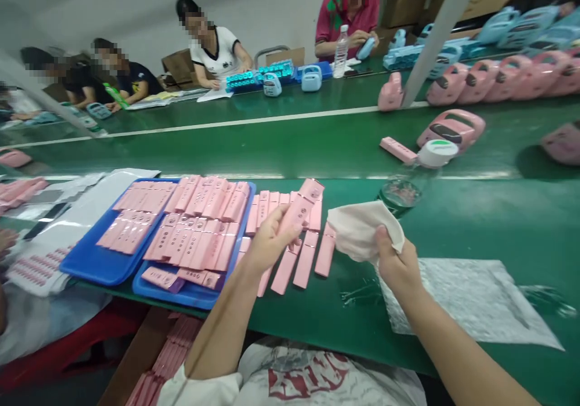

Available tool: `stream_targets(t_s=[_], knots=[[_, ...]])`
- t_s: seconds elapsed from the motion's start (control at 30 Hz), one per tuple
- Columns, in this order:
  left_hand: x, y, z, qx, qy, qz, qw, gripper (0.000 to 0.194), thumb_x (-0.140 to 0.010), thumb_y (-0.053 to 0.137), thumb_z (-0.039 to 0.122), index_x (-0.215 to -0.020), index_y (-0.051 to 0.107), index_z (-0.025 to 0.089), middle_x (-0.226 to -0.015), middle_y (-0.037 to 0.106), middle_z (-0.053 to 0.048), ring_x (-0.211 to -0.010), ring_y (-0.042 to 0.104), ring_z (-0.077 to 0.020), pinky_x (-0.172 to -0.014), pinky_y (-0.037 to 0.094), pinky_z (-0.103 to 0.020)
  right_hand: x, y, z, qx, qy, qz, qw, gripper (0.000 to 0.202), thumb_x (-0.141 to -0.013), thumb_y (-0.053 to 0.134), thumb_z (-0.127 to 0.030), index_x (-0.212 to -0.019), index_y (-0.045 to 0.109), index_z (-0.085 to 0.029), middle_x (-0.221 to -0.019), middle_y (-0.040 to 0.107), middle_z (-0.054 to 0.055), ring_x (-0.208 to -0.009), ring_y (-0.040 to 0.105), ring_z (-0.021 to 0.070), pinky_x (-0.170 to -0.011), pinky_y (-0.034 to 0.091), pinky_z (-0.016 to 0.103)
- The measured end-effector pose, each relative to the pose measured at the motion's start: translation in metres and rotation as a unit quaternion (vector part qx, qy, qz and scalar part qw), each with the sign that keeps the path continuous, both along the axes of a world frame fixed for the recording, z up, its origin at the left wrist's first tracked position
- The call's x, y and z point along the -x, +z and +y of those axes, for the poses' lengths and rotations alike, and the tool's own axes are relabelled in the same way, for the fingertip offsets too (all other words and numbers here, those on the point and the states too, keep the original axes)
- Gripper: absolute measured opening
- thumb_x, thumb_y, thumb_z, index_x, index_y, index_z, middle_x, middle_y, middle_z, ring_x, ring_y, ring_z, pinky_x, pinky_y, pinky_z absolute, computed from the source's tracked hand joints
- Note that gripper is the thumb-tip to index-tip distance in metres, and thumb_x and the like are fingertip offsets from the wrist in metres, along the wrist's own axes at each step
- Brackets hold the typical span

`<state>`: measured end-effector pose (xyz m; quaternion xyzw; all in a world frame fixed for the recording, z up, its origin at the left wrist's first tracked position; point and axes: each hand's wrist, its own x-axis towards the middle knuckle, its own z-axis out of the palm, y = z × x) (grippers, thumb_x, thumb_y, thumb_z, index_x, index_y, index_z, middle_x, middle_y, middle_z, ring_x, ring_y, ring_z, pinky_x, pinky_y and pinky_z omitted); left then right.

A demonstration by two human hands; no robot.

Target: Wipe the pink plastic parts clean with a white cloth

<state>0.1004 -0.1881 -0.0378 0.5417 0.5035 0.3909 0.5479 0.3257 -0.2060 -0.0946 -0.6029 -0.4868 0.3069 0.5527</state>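
Observation:
My left hand (276, 240) is closed round a pink plastic piece (304, 203), tilted up above the green table, with small dark marks on its face. To its right, my right hand (396, 258) pinches a white cloth (357, 228) that spreads out toward the held piece without touching it. Several loose pink pieces (307, 260) lie in rows under and beside my left hand. Left of it, stacks of similar pink pieces (181, 237) fill a blue tray (199, 297), next to a second blue tray (97, 261).
A clear bottle (403, 188) with a white cap stands beyond the cloth. A white foam sheet (471, 300) lies at the right. Pink cases (453, 128) sit on the green line ahead. Several people work across it. A box of pink pieces (167, 357) is below the table edge.

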Motion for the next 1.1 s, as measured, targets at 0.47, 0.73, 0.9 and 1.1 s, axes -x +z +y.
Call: stream_targets(t_s=[0.47, 0.73, 0.9, 1.1], knots=[[-0.046, -0.043, -0.015, 0.248, -0.036, -0.241, 0.938, 0.089, -0.069, 0.038, 0.085, -0.112, 0.060, 0.009, -0.070, 0.062, -0.008, -0.060, 0.059, -0.0168, -0.049, 0.043, -0.024, 0.028, -0.012, -0.003, -0.382, 0.303, -0.324, 0.810, 0.036, -0.093, 0.037, -0.017, -0.124, 0.054, -0.009, -0.122, 0.063, 0.014, -0.134, 0.041, 0.0187, -0.114, 0.032, 0.039], [-0.050, -0.047, -0.014, 0.222, -0.042, -0.242, 0.944, 0.091, -0.069, 0.033, 0.086, -0.112, 0.059, 0.010, -0.058, 0.056, -0.002, -0.047, 0.050, -0.0122, -0.040, 0.036, -0.022, 0.028, -0.015, -0.002, -0.371, 0.277, -0.307, 0.832, 0.032, -0.093, 0.040, -0.018, -0.121, 0.055, -0.012, -0.121, 0.064, 0.013, -0.133, 0.042, 0.0181, -0.111, 0.037, 0.042], [-0.048, -0.044, -0.015, 0.170, -0.070, -0.251, 0.950, 0.078, -0.072, 0.033, 0.083, -0.101, 0.058, 0.016, -0.056, 0.050, 0.002, -0.040, 0.041, -0.0079, -0.033, 0.028, -0.018, 0.013, -0.014, 0.006, -0.239, 0.162, -0.072, 0.955, 0.030, -0.094, 0.042, -0.031, -0.114, 0.062, -0.020, -0.123, 0.063, 0.009, -0.123, 0.053, 0.0215, -0.107, 0.043, 0.044], [-0.047, -0.040, -0.015, 0.158, -0.065, -0.261, 0.950, 0.050, -0.082, 0.053, 0.062, -0.096, 0.058, 0.014, -0.064, 0.057, 0.000, -0.045, 0.047, -0.0075, -0.039, 0.036, -0.018, 0.005, -0.007, 0.019, 0.009, -0.025, 0.275, 0.961, 0.052, -0.085, 0.050, -0.057, -0.113, 0.060, -0.015, -0.111, 0.068, 0.012, -0.109, 0.063, 0.0264, -0.083, 0.058, 0.041]])
